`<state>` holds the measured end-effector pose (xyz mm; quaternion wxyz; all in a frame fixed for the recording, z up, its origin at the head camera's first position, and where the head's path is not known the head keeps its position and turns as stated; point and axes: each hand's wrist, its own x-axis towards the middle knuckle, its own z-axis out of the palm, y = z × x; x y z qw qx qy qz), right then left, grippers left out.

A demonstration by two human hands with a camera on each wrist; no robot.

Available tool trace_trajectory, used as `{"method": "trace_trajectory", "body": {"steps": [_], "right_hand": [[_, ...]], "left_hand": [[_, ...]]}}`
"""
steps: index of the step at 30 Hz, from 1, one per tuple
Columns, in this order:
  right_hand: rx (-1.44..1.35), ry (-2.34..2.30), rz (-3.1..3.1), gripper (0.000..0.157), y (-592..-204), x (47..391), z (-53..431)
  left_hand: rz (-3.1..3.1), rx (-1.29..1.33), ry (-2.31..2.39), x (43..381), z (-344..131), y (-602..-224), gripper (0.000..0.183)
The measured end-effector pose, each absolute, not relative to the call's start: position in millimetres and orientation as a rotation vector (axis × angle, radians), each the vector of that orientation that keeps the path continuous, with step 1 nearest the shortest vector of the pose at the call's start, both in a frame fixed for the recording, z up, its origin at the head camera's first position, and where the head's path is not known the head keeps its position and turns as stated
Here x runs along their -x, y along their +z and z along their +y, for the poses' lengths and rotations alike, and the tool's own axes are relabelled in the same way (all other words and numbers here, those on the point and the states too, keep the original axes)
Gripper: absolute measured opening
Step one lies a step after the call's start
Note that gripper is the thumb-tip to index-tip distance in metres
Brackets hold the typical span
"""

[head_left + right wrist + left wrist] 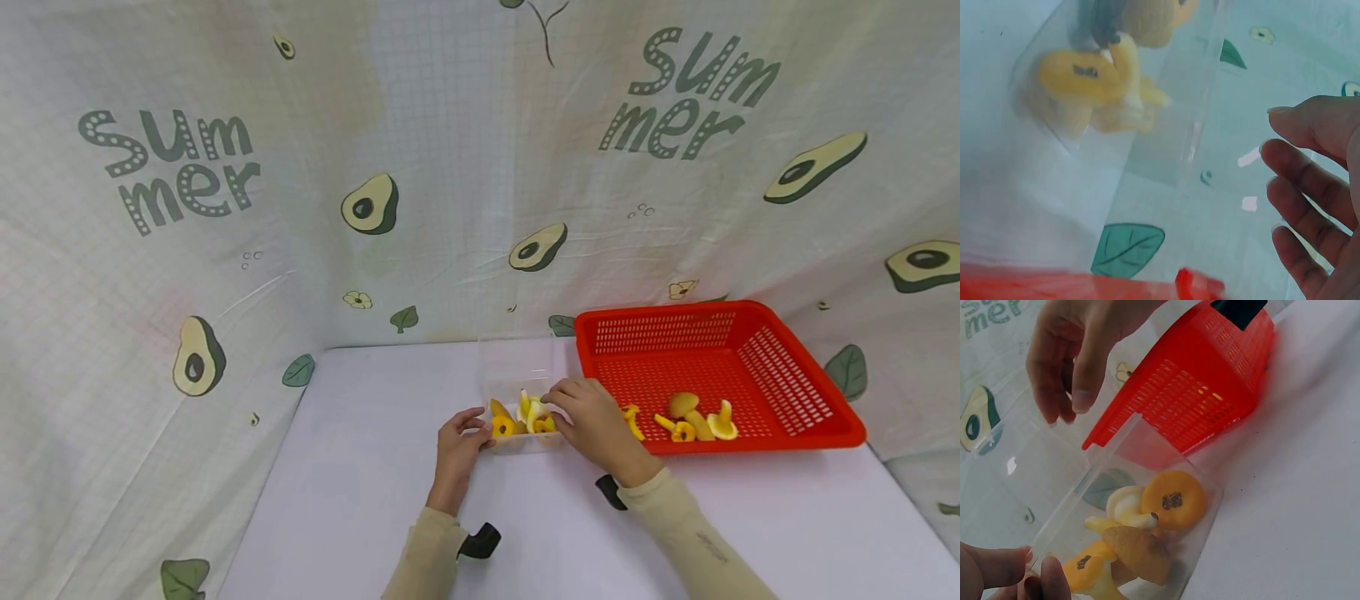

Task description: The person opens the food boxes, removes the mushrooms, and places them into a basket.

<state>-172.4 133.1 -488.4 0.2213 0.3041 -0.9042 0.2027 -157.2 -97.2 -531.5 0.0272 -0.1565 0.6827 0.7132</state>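
A clear plastic box (517, 445) with its lid (516, 358) raised at the back stands on the table. Inside lie several toy mushrooms: an orange cap (1174, 490), a brown cap (1138, 553) and pale and yellow ones. My left hand (457, 454) holds the box's left side, thumb and fingertips pinching its rim in the left wrist view. Above the box's right end hovers my right hand (600, 423). Its fingers are loosely bent and apart, with nothing between them in the right wrist view (1316, 194).
Right of the box stands a red perforated basket (813, 383). Along its near side lie several more mushrooms, among them a brown-capped one (684, 406) and a pale upturned one (723, 425). A printed cloth (442, 125) hangs behind the white table (360, 467).
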Motion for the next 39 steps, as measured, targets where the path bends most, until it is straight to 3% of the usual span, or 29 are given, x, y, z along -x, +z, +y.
{"method": "trace_trajectory", "body": {"steps": [27, 39], "right_hand": [[-0.76, 0.404, -2.736, 0.037, -504, 197, 94], [-0.76, 0.346, -2.787, 0.03, -511, 205, 88]], "left_hand": [[2.11, 0.471, 2.199, 158, -96, -534, 0.039], [2.099, 0.491, 2.217, 157, -96, -534, 0.038]]}}
